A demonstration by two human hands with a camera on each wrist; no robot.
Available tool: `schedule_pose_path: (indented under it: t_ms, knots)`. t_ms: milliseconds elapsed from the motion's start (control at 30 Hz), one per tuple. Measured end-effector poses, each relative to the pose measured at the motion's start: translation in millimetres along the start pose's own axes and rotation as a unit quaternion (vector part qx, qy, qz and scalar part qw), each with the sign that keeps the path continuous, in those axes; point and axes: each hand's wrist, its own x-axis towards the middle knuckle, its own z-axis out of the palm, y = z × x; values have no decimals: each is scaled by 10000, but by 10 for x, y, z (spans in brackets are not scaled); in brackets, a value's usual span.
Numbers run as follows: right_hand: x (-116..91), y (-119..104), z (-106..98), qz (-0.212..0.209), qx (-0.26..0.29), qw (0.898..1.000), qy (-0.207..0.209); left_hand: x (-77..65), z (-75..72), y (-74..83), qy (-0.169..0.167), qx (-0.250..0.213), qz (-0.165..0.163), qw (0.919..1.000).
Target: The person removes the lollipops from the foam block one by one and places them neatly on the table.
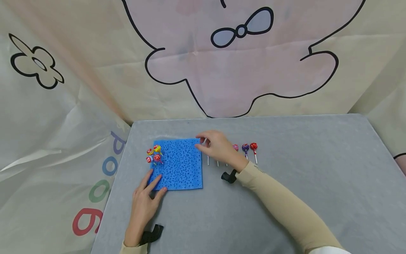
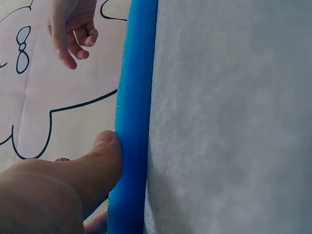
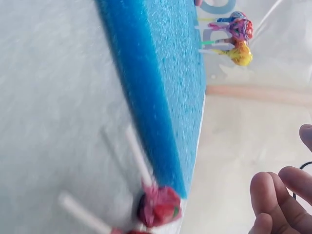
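Foam (image 1: 181, 165) was touched at front left by the spread left hand (image 1: 145, 204); near its back right corner, the loosely curved right hand (image 1: 219, 145) was held.

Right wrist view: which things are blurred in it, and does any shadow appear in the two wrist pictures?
Right wrist view: the two white lollipop sticks look blurred, and the upper one casts a soft shadow on the grey tabletop; left wrist view: the tabletop looks soft, with a dim shadow beside the lower part of the blue foam block.
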Motion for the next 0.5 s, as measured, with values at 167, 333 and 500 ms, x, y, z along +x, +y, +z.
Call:
schedule_pose_path:
  t_ms: [167,333,500]
  knots:
    - [76,-26,100,-94,52,9999,-73,4,-5,-2,-5,-7,-25,10000]
    - [140,-50,198,-27,174,9997,-159,8,0,-8,5,15,-19,10000]
    - [217,-115,303,52,258,9994,-212,8,4,-17,-33,28,-55,10000]
